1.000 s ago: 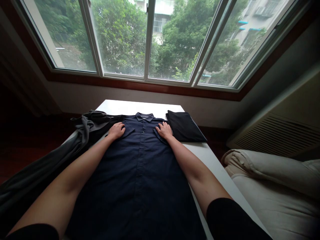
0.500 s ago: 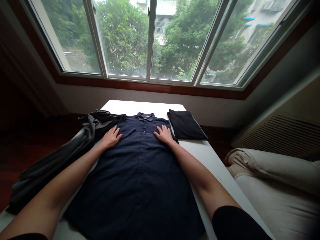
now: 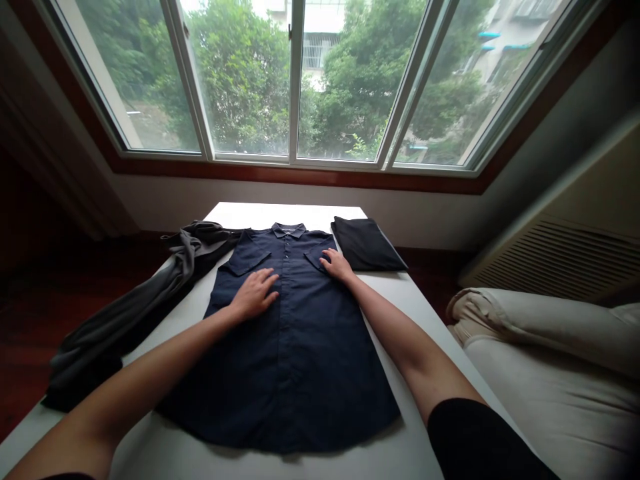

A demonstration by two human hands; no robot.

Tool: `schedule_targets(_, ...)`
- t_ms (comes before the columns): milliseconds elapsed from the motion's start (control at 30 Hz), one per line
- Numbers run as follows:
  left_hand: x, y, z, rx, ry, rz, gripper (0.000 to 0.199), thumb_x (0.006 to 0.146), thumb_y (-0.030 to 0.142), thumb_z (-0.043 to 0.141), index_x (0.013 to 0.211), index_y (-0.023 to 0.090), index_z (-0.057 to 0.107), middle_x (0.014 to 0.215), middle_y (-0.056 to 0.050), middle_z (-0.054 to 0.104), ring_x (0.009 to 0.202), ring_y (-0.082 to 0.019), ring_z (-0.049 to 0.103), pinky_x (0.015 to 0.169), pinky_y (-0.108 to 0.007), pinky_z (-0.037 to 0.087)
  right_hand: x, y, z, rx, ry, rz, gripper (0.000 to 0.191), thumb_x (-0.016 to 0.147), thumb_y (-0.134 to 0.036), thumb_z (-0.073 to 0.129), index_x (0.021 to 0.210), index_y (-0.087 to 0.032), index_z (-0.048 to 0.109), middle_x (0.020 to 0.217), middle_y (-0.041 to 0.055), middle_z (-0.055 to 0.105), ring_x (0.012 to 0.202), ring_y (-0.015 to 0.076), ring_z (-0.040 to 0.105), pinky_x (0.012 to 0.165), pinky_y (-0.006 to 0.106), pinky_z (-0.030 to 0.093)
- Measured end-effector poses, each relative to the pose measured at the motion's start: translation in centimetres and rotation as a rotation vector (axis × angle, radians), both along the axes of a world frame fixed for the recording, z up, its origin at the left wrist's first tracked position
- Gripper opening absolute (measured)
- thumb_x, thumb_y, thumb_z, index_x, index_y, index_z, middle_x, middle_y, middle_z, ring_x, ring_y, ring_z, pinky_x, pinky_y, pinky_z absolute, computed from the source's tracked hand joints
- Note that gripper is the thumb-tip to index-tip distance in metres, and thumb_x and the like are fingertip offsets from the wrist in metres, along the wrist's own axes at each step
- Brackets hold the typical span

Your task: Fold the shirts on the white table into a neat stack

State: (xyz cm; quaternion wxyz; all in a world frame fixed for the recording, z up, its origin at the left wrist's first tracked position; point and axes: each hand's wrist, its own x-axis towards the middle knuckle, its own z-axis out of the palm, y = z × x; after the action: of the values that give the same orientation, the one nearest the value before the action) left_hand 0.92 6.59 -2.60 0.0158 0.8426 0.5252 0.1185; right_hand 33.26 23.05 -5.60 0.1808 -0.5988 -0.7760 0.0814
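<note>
A dark navy short-sleeved shirt point(image 3: 300, 360) lies front up on a white table point(image 3: 400, 313), its collar toward the window and its hem toward me. Both sleeves are folded in across the chest. My left hand point(image 3: 256, 293) is over the left side of the shirt front, below the folded sleeve, with fingers apart and nothing held. At the other sleeve's fold, my right hand point(image 3: 337, 265) rests with fingers spread and slightly bent, touching the cloth near the shirt's edge.
Crumpled grey and black clothing point(image 3: 150, 293) runs along the table's left side and over its edge. A folded black garment point(image 3: 367, 243) lies at the far right corner. Right of the table is a beige cushioned seat point(image 3: 550, 373); a window point(image 3: 295, 80) is ahead.
My left hand has moved from the left sleeve inward and closer to me over the shirt front. My right hand stays by its sleeve. More of the shirt's hem shows now.
</note>
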Motion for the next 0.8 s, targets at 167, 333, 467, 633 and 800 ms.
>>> schedule_targets(167, 8.6, -10.5, 0.7, -0.162, -0.043, -0.585, 0.072, 0.098, 0.059, 0.055, 0.162, 0.03, 0.037, 0.171, -0.009, 0.029, 0.157, -0.031, 0.025, 0.128, -0.056, 0.017, -0.2, -1.8, -0.4, -0.006, -0.068, -0.005, 0.05, 0.103, -0.044, 0.052, 0.146, -0.02, 0.059, 0.16, 0.0101, 0.046, 0.151, 0.0223, 0.037, 0.126, 0.036, 0.023)
schedule_targets(333, 8.9, -15.4, 1.6, -0.251, -0.038, -0.618, 0.078, 0.098, 0.058, 0.055, 0.165, 0.028, 0.031, 0.172, -0.011, 0.022, 0.158, -0.035, 0.021, 0.128, -0.061, 0.014, -0.6, -2.3, 0.2, -0.066, -0.1, -0.02, 0.06, 0.103, -0.053, 0.051, 0.154, -0.022, 0.051, 0.167, 0.0118, 0.035, 0.156, 0.0269, 0.028, 0.126, 0.042, 0.021)
schedule_targets(467, 7.6, -16.7, 2.1, -0.289, -0.038, -0.626, 0.078, 0.098, 0.056, 0.054, 0.166, 0.029, 0.028, 0.173, -0.01, 0.019, 0.159, -0.035, 0.018, 0.128, -0.061, 0.014, -0.3, -2.7, 0.2, -0.084, -0.114, -0.045, 0.063, 0.103, -0.057, 0.049, 0.156, -0.021, 0.048, 0.168, 0.014, 0.03, 0.157, 0.028, 0.023, 0.126, 0.043, 0.022)
schedule_targets(633, 7.6, -17.2, 2.6, -0.301, -0.014, -0.659, 0.079, 0.098, 0.056, 0.055, 0.166, 0.028, 0.027, 0.173, -0.01, 0.018, 0.159, -0.036, 0.018, 0.128, -0.062, 0.014, 0.1, -3.0, -0.3, -0.053, -0.125, -0.028, 0.063, 0.103, -0.054, 0.05, 0.156, -0.019, 0.048, 0.168, 0.0161, 0.031, 0.157, 0.029, 0.024, 0.126, 0.043, 0.022)
schedule_targets(800, 7.6, -17.6, 2.6, -0.319, -0.013, -0.666, 0.079, 0.099, 0.056, 0.053, 0.167, 0.028, 0.024, 0.174, -0.011, 0.014, 0.16, -0.035, 0.015, 0.128, -0.061, 0.013, 1.5, -3.7, -0.3, -0.039, -0.113, 0.068, 0.057, 0.103, -0.048, 0.054, 0.153, -0.02, 0.052, 0.165, 0.0126, 0.038, 0.155, 0.0253, 0.03, 0.126, 0.039, 0.024)
